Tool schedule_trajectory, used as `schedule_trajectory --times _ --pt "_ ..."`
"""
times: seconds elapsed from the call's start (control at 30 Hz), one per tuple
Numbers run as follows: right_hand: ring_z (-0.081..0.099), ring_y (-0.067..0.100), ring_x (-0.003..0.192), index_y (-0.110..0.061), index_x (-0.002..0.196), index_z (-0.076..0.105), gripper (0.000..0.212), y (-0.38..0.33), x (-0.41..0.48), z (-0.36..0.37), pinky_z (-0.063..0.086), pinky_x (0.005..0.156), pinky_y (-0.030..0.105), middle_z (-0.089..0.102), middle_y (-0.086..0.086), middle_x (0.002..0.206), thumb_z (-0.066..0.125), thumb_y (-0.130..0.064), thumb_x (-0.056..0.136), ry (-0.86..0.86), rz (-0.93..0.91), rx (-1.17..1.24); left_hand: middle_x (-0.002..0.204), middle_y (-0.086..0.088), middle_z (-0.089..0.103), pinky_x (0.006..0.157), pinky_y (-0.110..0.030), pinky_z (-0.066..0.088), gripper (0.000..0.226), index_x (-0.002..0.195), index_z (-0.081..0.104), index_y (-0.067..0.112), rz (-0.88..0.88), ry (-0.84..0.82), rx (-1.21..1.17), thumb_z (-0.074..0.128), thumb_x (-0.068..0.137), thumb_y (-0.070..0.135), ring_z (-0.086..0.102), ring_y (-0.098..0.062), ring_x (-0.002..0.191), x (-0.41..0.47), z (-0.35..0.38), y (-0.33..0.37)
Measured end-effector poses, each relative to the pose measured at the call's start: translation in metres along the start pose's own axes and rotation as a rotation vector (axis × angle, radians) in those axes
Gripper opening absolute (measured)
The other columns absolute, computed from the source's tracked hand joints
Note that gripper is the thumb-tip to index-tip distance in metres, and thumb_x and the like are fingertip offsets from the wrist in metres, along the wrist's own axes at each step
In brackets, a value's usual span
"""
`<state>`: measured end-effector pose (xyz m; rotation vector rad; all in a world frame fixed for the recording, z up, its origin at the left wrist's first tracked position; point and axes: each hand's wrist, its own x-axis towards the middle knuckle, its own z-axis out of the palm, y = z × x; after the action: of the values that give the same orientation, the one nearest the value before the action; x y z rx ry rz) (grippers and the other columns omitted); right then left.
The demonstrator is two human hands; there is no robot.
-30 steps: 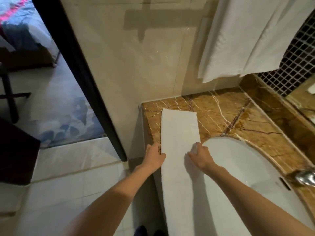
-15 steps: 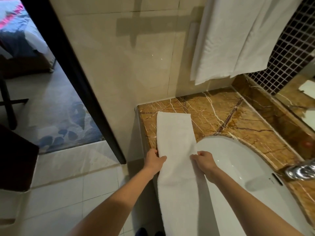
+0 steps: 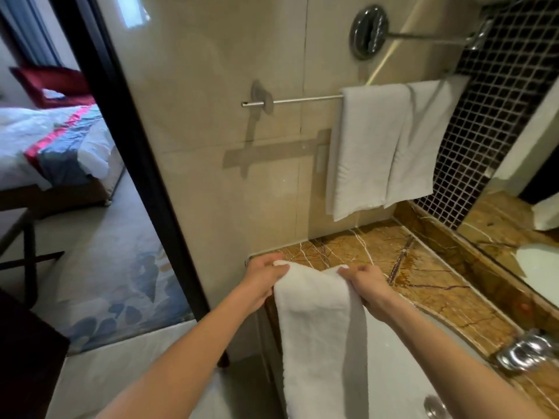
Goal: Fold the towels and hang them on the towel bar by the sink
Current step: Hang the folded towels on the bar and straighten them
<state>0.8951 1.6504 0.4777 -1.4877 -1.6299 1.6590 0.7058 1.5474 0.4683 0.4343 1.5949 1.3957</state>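
Towel in hand: a white towel (image 3: 317, 328), folded into a long narrow strip, hangs in the lower centre of the frame. Its top edge is held up over the near left corner of the counter, and its tail runs out of the bottom of the frame.
Left hand: the left hand (image 3: 264, 278) has fingers and thumb curled round the strip's upper left corner.
Right hand: the right hand (image 3: 367, 285) pinches the upper right corner in the same way, and the edge between the hands sags a little.
Step, as I judge it: lifting the folded strip toward the rail to drape it.
Doing it well: draw the two corners apart so the top edge goes taut and the layers do not slip. Raise it over the bare stretch of rail, pass about half the length behind, and let both halves fall level and square with the neighbours.
Risk: a slack top edge could let the fold open, or the tail could drag through the basin.
Towel bar: the towel bar (image 3: 305, 100) crosses the wall at upper centre and is bare on its left part.
Hung towels: a first hung towel (image 3: 369, 152) is draped over the bar, with a second hung towel (image 3: 420, 140) just right of it.
Counter: the brown marble counter (image 3: 429, 267) is at centre right, the white basin (image 3: 402, 373) at lower right, and a chrome tap (image 3: 526, 353) at the right edge.
Farther out: dark mosaic tiles (image 3: 496, 116) fill the upper right, and a bed (image 3: 45, 146) shows through the doorway at left.
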Motion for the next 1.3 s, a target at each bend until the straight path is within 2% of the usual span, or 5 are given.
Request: schedule_trajectory --times 0.17,0.37,0.57,0.9,1.3 --pt "0.064 0.033 0.098 0.002 0.118 0.058 0.039 -0.072 -0.014 -0.005 0.053 0.090 0.046 0.066 0.020 0.105 0.069 -0.015 0.085 0.079 -0.128 0.068 0.107 -0.013 0.067 0.066 -0.027 0.055 0.061 0.130 0.053 0.014 0.170 -0.128 0.039 0.068 0.076 -0.012 0.069 -0.021 0.086 -0.010 -0.006 0.072" --pt "0.068 0.030 0.089 -0.007 0.091 0.071 0.010 -0.148 -0.036 -0.019 0.057 0.083 0.045 0.071 0.013 0.091 0.067 -0.003 0.082 0.026 -0.225 0.126 0.127 0.003 0.053 0.072 -0.022 0.056 0.083 0.138 0.045 0.024 0.398 -0.262 0.171 0.070 0.070 -0.015 0.054 -0.011 0.113 -0.029 -0.013 0.147" --pt "0.064 0.023 0.092 -0.006 0.121 0.062 0.038 -0.216 -0.062 -0.034 0.055 0.072 0.033 0.066 0.014 0.108 0.062 0.002 0.085 0.062 -0.391 0.187 0.131 -0.008 0.056 0.090 -0.031 0.053 0.068 0.125 0.054 0.021 0.590 -0.183 0.237 0.064 0.070 -0.018 0.054 -0.020 0.120 -0.052 -0.011 0.210" --pt "0.059 0.019 0.100 -0.009 0.122 0.063 0.041 -0.324 -0.110 -0.065 0.053 0.088 0.037 0.061 0.002 0.113 0.057 0.009 0.085 0.201 -0.683 0.205 0.125 -0.012 0.058 0.060 -0.025 0.053 0.061 0.136 0.049 0.009 0.727 -0.223 0.127 0.051 0.080 -0.017 0.061 -0.022 0.095 -0.093 0.022 0.310" --pt "0.061 0.009 0.094 -0.018 0.115 0.067 0.041 -0.415 -0.117 -0.088 0.052 0.082 0.029 0.062 -0.018 0.089 0.060 0.007 0.083 0.289 -0.952 0.252 0.135 -0.015 0.050 0.066 -0.029 0.049 0.078 0.141 0.042 0.015 0.958 -0.230 0.125 0.043 0.072 -0.023 0.057 -0.026 0.105 -0.101 0.046 0.403"
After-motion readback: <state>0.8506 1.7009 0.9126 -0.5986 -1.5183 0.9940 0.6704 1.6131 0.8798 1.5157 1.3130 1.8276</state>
